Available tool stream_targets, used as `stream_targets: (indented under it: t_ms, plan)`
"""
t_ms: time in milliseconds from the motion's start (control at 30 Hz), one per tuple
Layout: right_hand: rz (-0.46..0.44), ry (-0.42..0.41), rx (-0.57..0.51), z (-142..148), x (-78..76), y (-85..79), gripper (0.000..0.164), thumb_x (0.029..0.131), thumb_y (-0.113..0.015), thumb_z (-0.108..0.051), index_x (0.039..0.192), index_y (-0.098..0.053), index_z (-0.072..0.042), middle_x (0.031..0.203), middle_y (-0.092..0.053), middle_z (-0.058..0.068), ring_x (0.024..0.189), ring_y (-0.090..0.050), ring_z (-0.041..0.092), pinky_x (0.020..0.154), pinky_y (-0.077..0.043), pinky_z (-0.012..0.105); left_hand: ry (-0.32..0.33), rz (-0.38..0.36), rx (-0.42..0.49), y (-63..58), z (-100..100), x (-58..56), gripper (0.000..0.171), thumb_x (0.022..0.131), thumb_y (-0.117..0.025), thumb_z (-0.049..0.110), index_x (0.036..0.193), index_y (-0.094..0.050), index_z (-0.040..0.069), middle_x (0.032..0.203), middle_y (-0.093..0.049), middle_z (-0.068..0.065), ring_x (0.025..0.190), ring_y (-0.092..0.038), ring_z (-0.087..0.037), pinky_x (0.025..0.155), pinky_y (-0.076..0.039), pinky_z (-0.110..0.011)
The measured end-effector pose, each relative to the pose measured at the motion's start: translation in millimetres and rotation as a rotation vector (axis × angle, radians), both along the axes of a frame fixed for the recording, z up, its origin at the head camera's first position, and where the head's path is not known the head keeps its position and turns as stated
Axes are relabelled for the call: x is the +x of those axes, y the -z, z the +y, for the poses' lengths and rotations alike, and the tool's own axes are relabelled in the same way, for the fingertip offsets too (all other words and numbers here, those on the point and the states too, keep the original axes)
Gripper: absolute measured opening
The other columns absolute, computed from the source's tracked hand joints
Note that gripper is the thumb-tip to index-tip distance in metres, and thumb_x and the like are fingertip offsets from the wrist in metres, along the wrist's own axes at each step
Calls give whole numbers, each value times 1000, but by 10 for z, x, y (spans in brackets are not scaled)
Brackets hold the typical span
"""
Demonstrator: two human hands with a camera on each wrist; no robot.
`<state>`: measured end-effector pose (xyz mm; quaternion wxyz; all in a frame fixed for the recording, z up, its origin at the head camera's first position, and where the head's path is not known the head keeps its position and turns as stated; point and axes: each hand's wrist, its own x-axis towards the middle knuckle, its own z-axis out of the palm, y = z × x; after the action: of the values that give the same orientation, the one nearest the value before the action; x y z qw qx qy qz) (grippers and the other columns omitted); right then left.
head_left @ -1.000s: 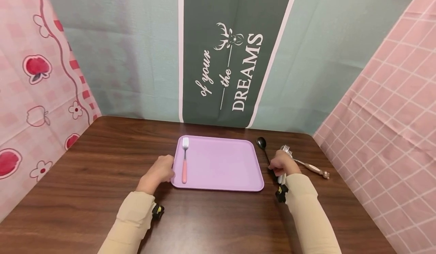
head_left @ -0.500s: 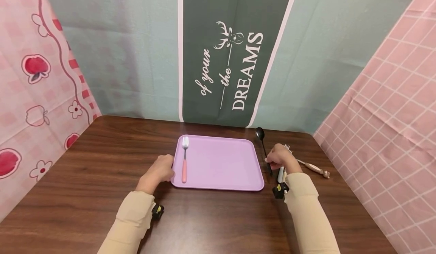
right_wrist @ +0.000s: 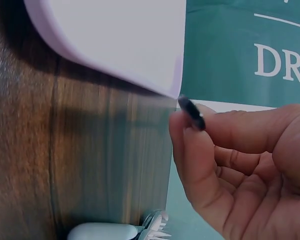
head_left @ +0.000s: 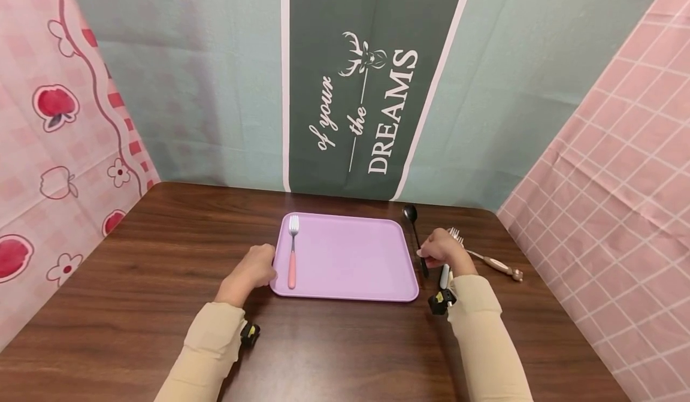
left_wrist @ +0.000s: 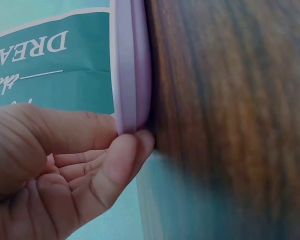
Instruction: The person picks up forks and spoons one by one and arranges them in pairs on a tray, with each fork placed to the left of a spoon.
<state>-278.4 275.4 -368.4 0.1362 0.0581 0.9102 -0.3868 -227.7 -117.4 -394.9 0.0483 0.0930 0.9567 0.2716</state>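
A pale purple tray (head_left: 350, 258) lies on the wooden table. My left hand (head_left: 252, 273) holds its left edge, thumb on the rim (left_wrist: 124, 75) and fingertips underneath, as the left wrist view shows. On the tray's left side rests a fork (head_left: 292, 267) with a pink handle, tines away from me. Just right of the tray, my right hand (head_left: 443, 251) pinches the handle of a black spoon (head_left: 410, 213) between thumb and fingers. The spoon's bowl points toward the back wall. In the right wrist view only the dark handle end (right_wrist: 191, 114) is visible, raised off the table.
Right of my right hand lie more utensils: a fork (head_left: 456, 235) partly hidden by the hand, a light grey handle (head_left: 444, 276), and a utensil with an ornamental handle (head_left: 497, 265). Fabric hangs behind the table (head_left: 345, 354) and at both sides.
My right hand has pulled the black spoon away from the other utensils, up and left toward the tray's right edge. The left hand keeps its hold on the tray.
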Motion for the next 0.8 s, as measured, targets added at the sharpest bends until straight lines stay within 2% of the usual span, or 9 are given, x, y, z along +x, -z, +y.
stream_targets:
  t_ms: [167,567,800]
  plan:
    - [8,-20,-9,-46,4,-2,6,80,-59,5,76,-55,8,59,-48,4,47,-51,10,49,-52,26,-1,-3,-8,0,1,-6,14,65,-61,-8,69,-53,1,62,-51,-7,57,-53,-21,48,-44,-27]
    - [28,-74,2,-304,-2,40,12,78,-57,7,67,-54,3,53,-46,2,45,-49,10,46,-51,25,-7,-35,1,18,4,-6,12,68,-60,-9,75,-54,-1,64,-51,-8,54,-53,-19,47,-45,-27]
    - [64,-141,58,-516,24,18,12,77,-60,5,66,-56,2,53,-51,4,47,-53,12,49,-52,28,-14,-63,9,0,14,1,12,70,-61,-9,79,-54,-3,65,-52,-9,54,-54,-18,47,-46,-27]
